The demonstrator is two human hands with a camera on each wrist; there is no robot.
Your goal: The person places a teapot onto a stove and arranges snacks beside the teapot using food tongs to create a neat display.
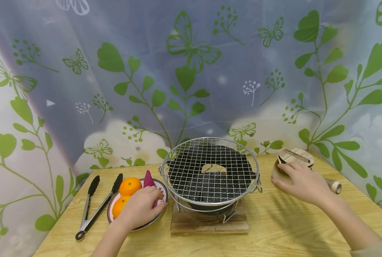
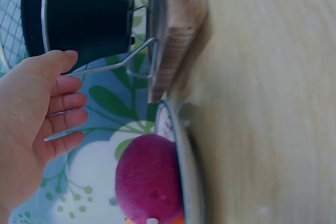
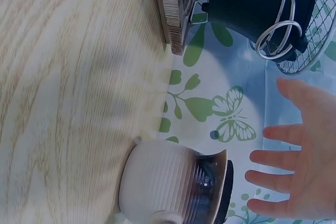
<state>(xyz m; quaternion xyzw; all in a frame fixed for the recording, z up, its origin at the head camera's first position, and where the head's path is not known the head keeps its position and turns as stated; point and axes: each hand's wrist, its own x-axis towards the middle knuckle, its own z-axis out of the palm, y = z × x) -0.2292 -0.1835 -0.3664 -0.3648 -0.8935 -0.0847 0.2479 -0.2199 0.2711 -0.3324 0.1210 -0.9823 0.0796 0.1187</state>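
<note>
Tongs point(image 1: 98, 212) lie splayed at the left of the table point(image 1: 261, 232), beside a plate point(image 1: 159, 184) carrying two oranges point(image 1: 130, 186) and a purple root point(image 1: 148, 180), probably a sweet potato. My left hand point(image 1: 142, 208) hangs over that plate, its fingers loosely extended, thumb apart, holding nothing; the wrist view shows a gap to the root. A sure hold, I judge, calls for coming straight down, thumb and fingers on opposite flanks of its thick middle, without nudging the oranges, which could roll. At center, a stove point(image 2: 89, 19) topped by a wire mesh point(image 1: 210, 178) stands on a wooden board point(image 1: 210, 227); its wire legs could snag my thumb. At right, my right hand point(image 1: 301, 182) reaches over a clay pot point(image 1: 279, 175) with a wooden lid point(image 1: 295, 156), fingers spread and grasping nothing, clear of the rim in the wrist view. For steadiness, the side handle point(image 1: 333, 185) looks a better purchase than the smooth, rounded wall.
</note>
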